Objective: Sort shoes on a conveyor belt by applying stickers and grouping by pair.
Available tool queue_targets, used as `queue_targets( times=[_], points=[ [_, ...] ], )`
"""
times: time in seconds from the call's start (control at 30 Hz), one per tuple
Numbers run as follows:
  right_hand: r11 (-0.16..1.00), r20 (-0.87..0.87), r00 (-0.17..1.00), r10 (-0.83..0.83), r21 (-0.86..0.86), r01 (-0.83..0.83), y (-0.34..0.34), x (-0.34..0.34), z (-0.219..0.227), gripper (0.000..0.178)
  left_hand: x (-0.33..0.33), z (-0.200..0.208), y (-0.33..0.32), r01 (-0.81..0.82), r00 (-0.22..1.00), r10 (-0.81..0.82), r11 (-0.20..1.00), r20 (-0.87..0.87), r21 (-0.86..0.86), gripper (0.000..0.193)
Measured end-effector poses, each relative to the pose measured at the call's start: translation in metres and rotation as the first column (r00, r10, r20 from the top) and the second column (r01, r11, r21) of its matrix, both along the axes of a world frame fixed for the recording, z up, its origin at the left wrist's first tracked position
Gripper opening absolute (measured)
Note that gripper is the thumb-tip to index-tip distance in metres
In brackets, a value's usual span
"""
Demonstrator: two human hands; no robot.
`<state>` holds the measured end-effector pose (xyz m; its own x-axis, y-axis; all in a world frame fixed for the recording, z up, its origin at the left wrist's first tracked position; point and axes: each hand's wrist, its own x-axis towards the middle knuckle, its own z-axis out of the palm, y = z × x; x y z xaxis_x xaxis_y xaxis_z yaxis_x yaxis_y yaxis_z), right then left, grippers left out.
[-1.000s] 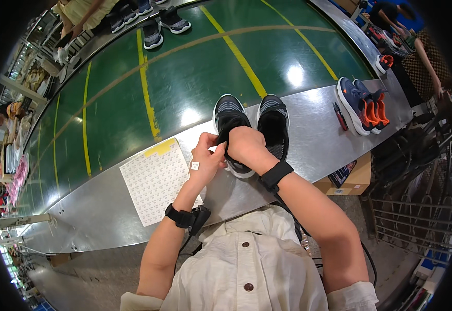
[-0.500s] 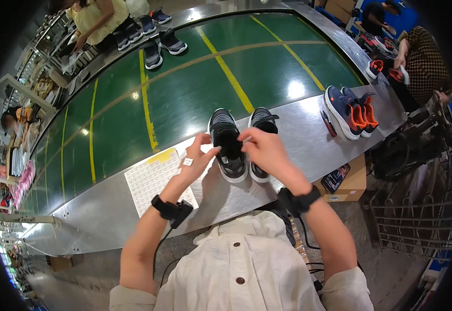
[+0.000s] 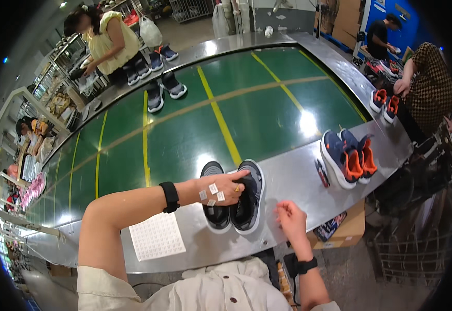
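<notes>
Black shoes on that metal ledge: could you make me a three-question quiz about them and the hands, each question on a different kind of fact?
1. Where does the pair of black shoes stand?
A. on the steel ledge beside the green belt
B. in a cardboard box
C. on the floor

2. How many small white stickers sit on the back of the left hand?
A. none
B. one
C. four

3. What is the right hand doing?
A. gripping a shoe
B. hovering off the shoes, holding no shoe
C. resting on the white dotted sheet

Answers: 1 A, the soles rest on bare metal; 2 C, four white squares show there; 3 B, it hangs apart from the pair.
</notes>
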<state>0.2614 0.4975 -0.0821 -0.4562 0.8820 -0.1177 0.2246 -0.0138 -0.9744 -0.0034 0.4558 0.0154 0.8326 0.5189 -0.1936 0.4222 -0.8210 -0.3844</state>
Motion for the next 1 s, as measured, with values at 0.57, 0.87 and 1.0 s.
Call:
queue_targets(
  times=[0.57, 0.87, 1.0],
  points=[
    [0.904, 0.234, 0.961, -0.151, 0.425, 0.038, 0.026, 0.019, -0.018, 0.012, -0.271, 0.012, 0.300, -0.985, -0.154, 0.831, -0.174, 0.535, -0.013, 0.039],
    [0.881, 0.164, 0.971, -0.173, 0.467, 0.078, 0.032, 0.022, -0.019, 0.012, -0.254, -0.104, 0.261, -0.994, 0.111, 0.800, 0.103, 0.589, 0.048, 0.061],
    [0.867, 0.038, 0.986, -0.160, 0.483, 0.122, 0.042, 0.018, -0.019, 0.011, -0.180, -0.107, 0.188, -0.938, 0.324, 0.833, 0.346, 0.449, 0.034, 0.060]
  ],
)
